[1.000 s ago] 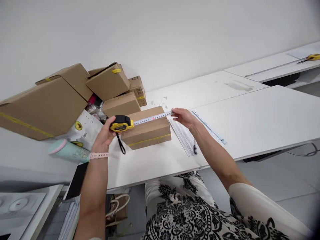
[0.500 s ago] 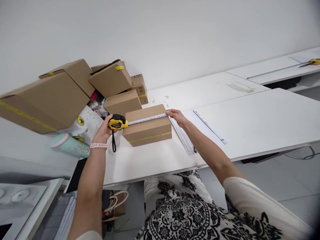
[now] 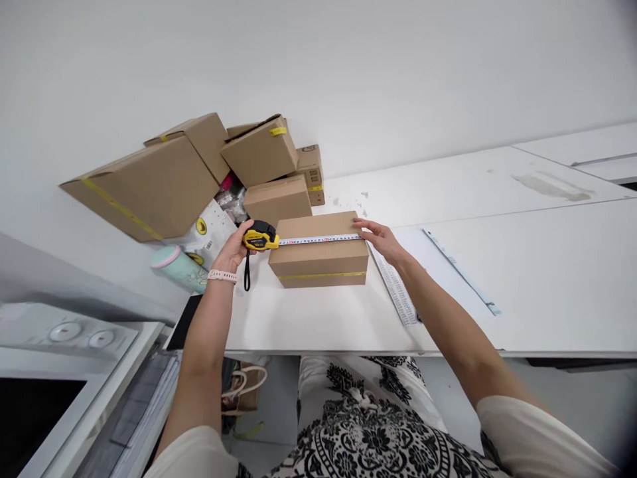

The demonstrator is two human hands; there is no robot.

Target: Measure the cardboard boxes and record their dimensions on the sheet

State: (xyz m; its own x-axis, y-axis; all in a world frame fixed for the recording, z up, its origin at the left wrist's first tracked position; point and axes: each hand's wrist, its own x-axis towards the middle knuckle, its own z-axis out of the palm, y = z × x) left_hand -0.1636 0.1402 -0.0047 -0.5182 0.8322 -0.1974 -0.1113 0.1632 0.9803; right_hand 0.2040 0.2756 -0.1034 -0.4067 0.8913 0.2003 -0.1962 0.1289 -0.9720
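My left hand (image 3: 236,247) is closed round the yellow and black case of a tape measure (image 3: 261,236), at the left end of a small cardboard box (image 3: 318,259). A black wrist strap (image 3: 247,272) hangs from the case. The white tape blade (image 3: 318,239) runs across the box's top to its right edge. There my right hand (image 3: 381,239) has its fingertips on the end of the blade, one finger resting on the box top. The blade's very tip is hidden by the fingers. Yellow tape lines the box's front side.
Several cardboard boxes (image 3: 149,182) are piled against the wall at left. In front lie a mint bottle (image 3: 182,269) and an avocado-print package (image 3: 215,229). Printed sheets (image 3: 398,292) and a clear folder with a blue strip (image 3: 460,272) lie right on the white table (image 3: 557,265). A white appliance (image 3: 64,335) stands lower left.
The view has turned left, so things sit further right. Both hands stay at the box with the tape drawn across it; one right finger has spread onto the box top.
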